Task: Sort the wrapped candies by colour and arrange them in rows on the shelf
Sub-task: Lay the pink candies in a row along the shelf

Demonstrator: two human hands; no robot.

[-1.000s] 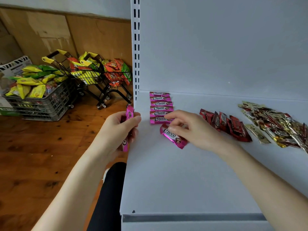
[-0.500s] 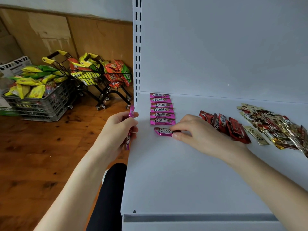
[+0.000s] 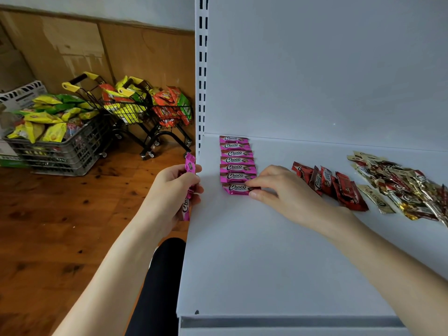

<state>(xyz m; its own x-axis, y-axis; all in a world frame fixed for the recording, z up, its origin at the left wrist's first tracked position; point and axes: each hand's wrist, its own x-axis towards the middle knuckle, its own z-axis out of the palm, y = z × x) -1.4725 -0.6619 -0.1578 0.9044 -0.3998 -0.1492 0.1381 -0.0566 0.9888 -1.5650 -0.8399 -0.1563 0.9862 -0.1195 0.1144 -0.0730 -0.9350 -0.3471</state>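
A person's view looks down at a white shelf [image 3: 266,263] that fills the right and lower middle of the frame.

Near the shelf's back left corner, a row of pink candies [image 3: 236,160] runs from the back wall toward the viewer. The six wrappers lie flat, printed side up, each just touching the next.

The right hand [image 3: 286,190] reaches in from the lower right, forearm low over the shelf and palm down. Its grip pinches the right end of the front pink candy [image 3: 236,188] between thumb and forefinger, and the other fingers are loosely curled. This candy lies on the shelf against the nearest end of the row, in line with the others. It appears to be getting squared up as the seventh in the row.

The left hand [image 3: 174,190] is at centre left, just off the shelf's left edge, with the wrist raised. Its grip is curled around the spare pink candies [image 3: 189,166], held upright. They are probably kept there as a ready supply for the same row. How many it holds cannot be told.

To the right of the right hand, red candies [image 3: 329,185] lean on one another in a loose group. Further right, near the frame edge, gold candies [image 3: 400,185] lie in an untidy heap mixed with some darker wrappers. Both groups look unsorted.

In the upper left, a grey crate [image 3: 55,151] and two small shopping carts [image 3: 135,110] full of snack packets stand on the wooden floor.
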